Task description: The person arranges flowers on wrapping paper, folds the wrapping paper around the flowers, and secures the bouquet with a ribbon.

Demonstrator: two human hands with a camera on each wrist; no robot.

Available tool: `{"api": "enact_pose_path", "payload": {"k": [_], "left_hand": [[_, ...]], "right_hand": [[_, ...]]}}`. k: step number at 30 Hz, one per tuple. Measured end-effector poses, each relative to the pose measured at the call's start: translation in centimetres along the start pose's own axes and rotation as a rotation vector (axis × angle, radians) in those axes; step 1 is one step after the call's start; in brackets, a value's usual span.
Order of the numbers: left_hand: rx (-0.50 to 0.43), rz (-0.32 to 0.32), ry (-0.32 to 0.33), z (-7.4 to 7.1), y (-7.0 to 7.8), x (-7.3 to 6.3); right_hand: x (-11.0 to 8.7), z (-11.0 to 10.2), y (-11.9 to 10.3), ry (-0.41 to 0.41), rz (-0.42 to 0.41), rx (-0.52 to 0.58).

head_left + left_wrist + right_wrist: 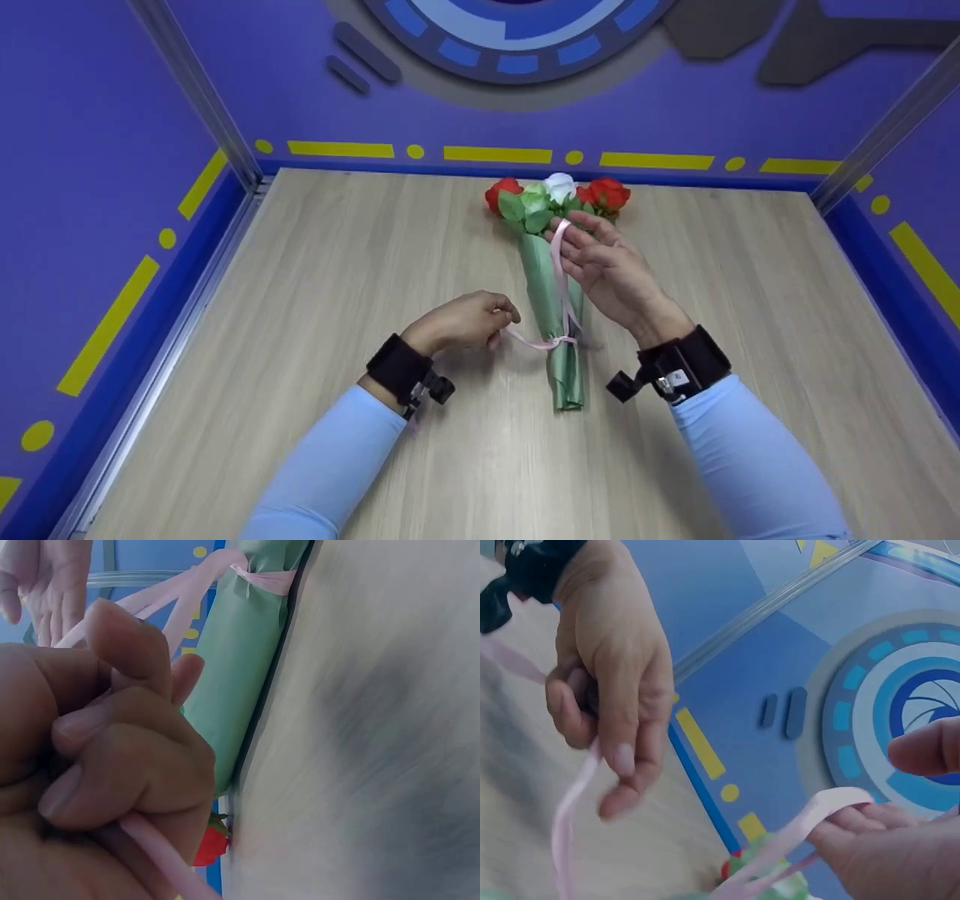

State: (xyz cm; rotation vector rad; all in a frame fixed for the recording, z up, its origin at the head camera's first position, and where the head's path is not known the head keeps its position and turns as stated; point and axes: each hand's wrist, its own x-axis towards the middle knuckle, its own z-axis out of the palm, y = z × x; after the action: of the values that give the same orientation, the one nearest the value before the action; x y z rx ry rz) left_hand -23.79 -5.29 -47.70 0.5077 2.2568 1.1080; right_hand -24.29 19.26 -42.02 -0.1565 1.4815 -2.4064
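A bouquet wrapped in green paper (538,270) lies on the table with its flowers toward the back wall. A pink ribbon (541,345) is tied around the lower part of the wrap, as the left wrist view also shows. Left of the bouquet, my left hand (472,321) holds one ribbon end in curled fingers, and a tail hangs past them in the left wrist view. Above the wrap is my right hand (611,270), with a ribbon loop (810,817) draped over its fingers. Its thumb stands apart from the ribbon in the right wrist view.
Red roses (604,194), a white rose (559,187) and a pale green rose (535,199) top the bouquet. The wood-grain table (360,255) is bounded by blue printed walls (495,120) at the back and sides.
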Motion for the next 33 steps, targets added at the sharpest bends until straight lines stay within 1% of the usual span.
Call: {"api": "enact_pose_path", "payload": {"k": [3, 5, 8, 10, 13, 15, 17, 19, 21, 22, 25, 27, 29, 31, 33], "left_hand": [[0.040, -0.020, 0.010, 0.2, 0.5, 0.1], [0.050, -0.020, 0.021, 0.3, 0.8, 0.3], [0.027, -0.031, 0.048, 0.5, 1.4, 0.8], [-0.003, -0.043, 0.074, 0.5, 1.7, 1.1], [-0.086, -0.047, 0.116, 0.5, 1.9, 1.6], [-0.156, -0.037, 0.143, 0.5, 1.9, 1.9], [-0.235, -0.021, 0.173, 0.5, 1.8, 2.1], [-0.301, -0.018, 0.203, 0.4, 1.8, 2.1], [-0.339, -0.026, 0.230, 0.5, 1.7, 2.1], [-0.343, -0.032, 0.243, 0.5, 1.7, 2.1], [-0.319, -0.056, 0.257, 0.6, 1.6, 2.0], [-0.299, -0.063, 0.256, 0.6, 1.6, 1.9], [-0.297, -0.058, 0.247, 0.7, 1.6, 1.8], [-0.301, -0.035, 0.235, 0.7, 1.7, 1.8], [-0.301, -0.010, 0.214, 0.7, 1.7, 1.7]], "right_hand": [[0.3, 0.5, 0.6, -0.033, -0.005, 0.052], [0.5, 0.7, 1.0, -0.050, 0.007, 0.065], [0.6, 0.9, 1.5, -0.077, 0.021, 0.103], [0.6, 1.0, 1.8, -0.103, 0.023, 0.138], [0.6, 1.2, 2.1, -0.145, 0.024, 0.162], [0.7, 1.0, 2.3, -0.159, 0.016, 0.137], [0.8, 0.8, 2.5, -0.149, -0.011, 0.080], [0.9, 0.3, 2.7, -0.122, -0.045, -0.020], [0.9, -0.2, 2.9, -0.074, -0.071, -0.184], [0.9, -0.4, 3.0, -0.048, -0.071, -0.288], [0.7, -0.8, 3.6, 0.033, -0.049, -0.658], [0.4, -0.8, 4.2, 0.065, -0.031, -0.860], [0.0, -0.5, 4.7, 0.064, -0.040, -1.012], [-0.4, -0.1, 5.3, 0.018, -0.052, -1.100], [-0.7, 0.3, 5.7, -0.037, -0.054, -1.149]]}}
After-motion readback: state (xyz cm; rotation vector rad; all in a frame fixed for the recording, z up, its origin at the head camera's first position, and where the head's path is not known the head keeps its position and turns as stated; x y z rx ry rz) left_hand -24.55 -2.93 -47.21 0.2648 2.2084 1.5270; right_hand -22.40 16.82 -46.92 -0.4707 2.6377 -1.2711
